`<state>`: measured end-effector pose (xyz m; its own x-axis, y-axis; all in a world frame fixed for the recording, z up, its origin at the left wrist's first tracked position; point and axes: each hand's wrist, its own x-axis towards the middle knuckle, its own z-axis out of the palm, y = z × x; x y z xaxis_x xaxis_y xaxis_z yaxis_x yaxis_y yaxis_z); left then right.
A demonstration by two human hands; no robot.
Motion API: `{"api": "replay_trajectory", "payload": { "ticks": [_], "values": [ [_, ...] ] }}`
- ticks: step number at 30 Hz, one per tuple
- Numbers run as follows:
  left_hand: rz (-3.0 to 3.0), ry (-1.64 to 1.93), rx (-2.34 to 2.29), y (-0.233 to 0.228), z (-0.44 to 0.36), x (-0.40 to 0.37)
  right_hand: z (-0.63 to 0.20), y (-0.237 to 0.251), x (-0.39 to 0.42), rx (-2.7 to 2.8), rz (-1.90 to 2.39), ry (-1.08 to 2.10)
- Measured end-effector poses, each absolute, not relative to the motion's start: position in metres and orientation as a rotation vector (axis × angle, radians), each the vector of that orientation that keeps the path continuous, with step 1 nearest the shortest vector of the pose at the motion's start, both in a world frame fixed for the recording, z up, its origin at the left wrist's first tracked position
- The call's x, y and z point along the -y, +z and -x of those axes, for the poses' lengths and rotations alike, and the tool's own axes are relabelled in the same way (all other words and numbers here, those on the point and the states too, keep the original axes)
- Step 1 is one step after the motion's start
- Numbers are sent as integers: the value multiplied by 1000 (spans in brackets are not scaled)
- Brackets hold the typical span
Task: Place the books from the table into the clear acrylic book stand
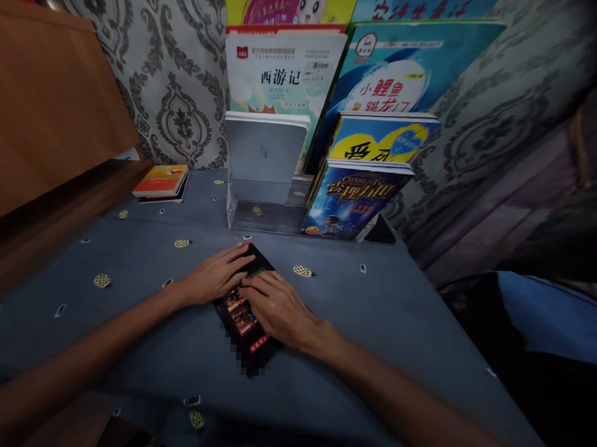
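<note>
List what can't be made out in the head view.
Head view:
- Black item: part of its face, covered by the left hand and right hand.
- Its near corner, head view: pixelated.
- Yellow book, head view: top cut off by the upper edge.
- Grey book, head view: cover print too small.

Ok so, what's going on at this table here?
A person has both bare hands on a flat black item, perhaps a book, lying at an angle on the blue-grey cloth. The left hand rests across its far part, and the right hand lies over its right side. Farther back, a blue book stands among other upright books, and an orange-topped stack lies to the left.
</note>
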<state>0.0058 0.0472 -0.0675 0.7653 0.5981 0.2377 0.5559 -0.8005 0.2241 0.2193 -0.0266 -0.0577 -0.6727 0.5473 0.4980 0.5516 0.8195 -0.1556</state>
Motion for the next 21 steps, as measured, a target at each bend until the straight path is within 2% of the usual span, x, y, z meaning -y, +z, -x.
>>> {"api": "replay_trajectory", "payload": {
  "ticks": [7, 16, 21],
  "values": [
    [-2868, 374, -719, -60, -29, -72, -226, -57, 35, 2440, 994, 166],
    [-2868, 333, -806, -61, -45, -81, -223, -55, 36, 2475, 1054, 146],
    [-2911, 400, -917, -64, -28, -69, -224, -56, 34, 2432, 1066, 169]
  ]
}}
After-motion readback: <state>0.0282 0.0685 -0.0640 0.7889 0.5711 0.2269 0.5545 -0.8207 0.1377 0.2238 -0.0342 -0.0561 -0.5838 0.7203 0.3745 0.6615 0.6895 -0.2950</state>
